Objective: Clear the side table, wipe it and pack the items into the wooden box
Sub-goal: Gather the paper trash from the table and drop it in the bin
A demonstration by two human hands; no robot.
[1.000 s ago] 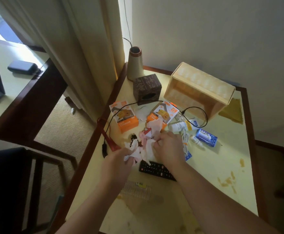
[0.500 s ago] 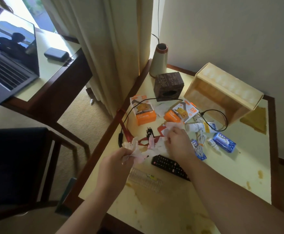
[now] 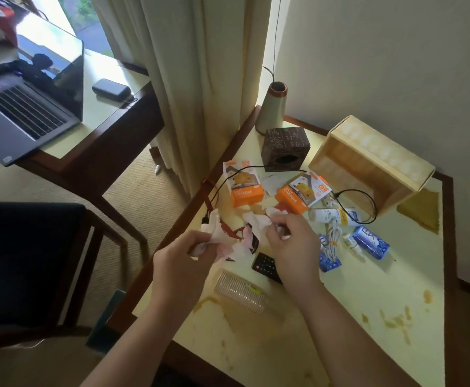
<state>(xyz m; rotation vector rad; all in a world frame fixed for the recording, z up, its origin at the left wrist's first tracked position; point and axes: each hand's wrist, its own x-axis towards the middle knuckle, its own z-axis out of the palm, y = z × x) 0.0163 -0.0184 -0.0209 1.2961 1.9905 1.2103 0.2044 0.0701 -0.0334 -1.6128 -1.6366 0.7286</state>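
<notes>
Head view. The side table, pale yellow top with a dark wood rim, filled the lower right of the frame; brownish stains showed on its near and right parts.

Left hand, lower centre: fingers curled round a wad of crumpled white tissue, held above the table's left edge. Right hand, centre: fingertips pinched on a second piece of crumpled tissue, just right of the first wad. Both hands clamped on paper, near each other but not touching.

The wooden box lay on its side in the upper right of the table, near the wall, open face toward the camera; nothing could be made out inside it.

Other items on the table:
- two orange charger boxes, side by side above the hands;
- a dark brown cube behind them, with a cone-shaped lamp base at the far corner;
- a black cable looping in front of the wooden box;
- a white tube, a coiled white cable and a blue soap packet, right of the right hand;
- a black remote, partly hidden under the right wrist;
- a stack of clear plastic cups on its side, between the two forearms.

Upper left of the frame: an open laptop and a small dark pouch on a separate desk. A dark chair stood at lower left. Curtains hung at upper centre.
</notes>
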